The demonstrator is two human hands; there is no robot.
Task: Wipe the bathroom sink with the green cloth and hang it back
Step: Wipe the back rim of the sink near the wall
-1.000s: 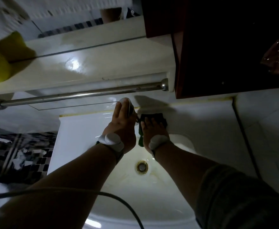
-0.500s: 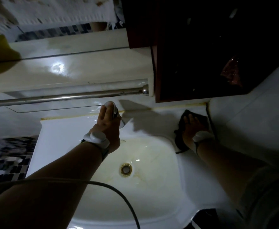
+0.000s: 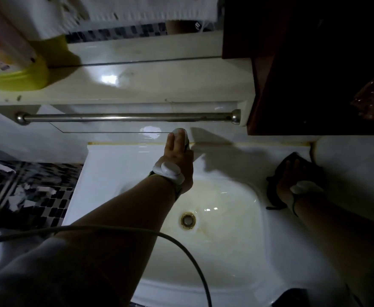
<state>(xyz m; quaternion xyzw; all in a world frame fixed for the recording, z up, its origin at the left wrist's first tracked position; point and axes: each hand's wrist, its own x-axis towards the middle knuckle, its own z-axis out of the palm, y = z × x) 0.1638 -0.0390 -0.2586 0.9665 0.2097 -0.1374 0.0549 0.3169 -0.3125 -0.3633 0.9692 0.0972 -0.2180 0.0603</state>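
A: Where is the cloth [image 3: 292, 173] right now?

B: On the back right corner of the sink [image 3: 237, 273] rim, under the right hand [image 3: 289, 180]. It looks almost black in this light, bunched, with its longer side running front to back along the rim.

A: And the fingers there?

B: Laid flat and fairly straight on top of the cloth, pressing it to the rim, tips pointing toward the wall. No pinch that I can see.

A: What is the left hand [image 3: 177, 158] doing?

B: It reaches to the tap [image 3: 180, 132] at the back centre. The fingers lie over the pale knob; whether they truly curl round it I cannot tell from this angle.

A: So what does the next stroke turn on?

B: The unwiped basin lies to the left of and nearer than the cloth, so I judge the right hand must drag it that way. The rail [image 3: 126, 117] for hanging it sits above the tap, closer to the left hand.
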